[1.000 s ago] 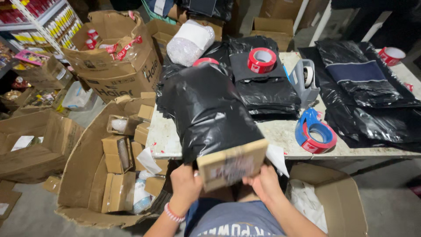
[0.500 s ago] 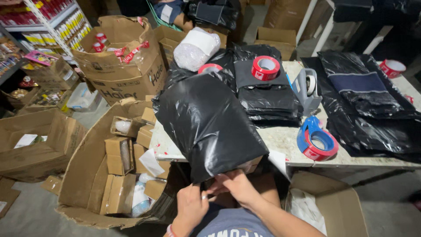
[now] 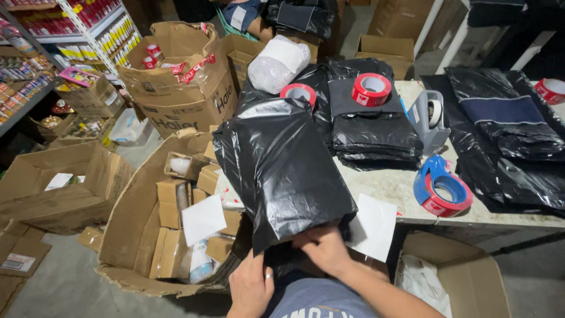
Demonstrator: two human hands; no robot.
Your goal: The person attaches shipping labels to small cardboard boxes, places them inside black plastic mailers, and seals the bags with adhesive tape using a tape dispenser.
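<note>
Pale worn table [image 3: 393, 187] in front of me, a stack of folded black bags [image 3: 372, 131], a red tape roll [image 3: 371, 89] atop it, grey tape dispenser [image 3: 428, 120], blue tape dispenser [image 3: 441, 189], white paper sheet [image 3: 372, 227] overhanging the near edge, more black bags [image 3: 507, 135] at right.

Three red tape rolls [image 3: 371, 89] [image 3: 298, 93] [image 3: 550, 90], two tape dispensers (one grey [image 3: 428, 121], one blue [image 3: 441, 187]), two white paper sheets [image 3: 372, 227] [image 3: 203, 219]

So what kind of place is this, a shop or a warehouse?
Most likely a stockroom's packing station: cardboard boxes crowd the floor, stocked shelves stand behind, and rolls of red tape sit on stacked black plastic bags on the table.
</note>
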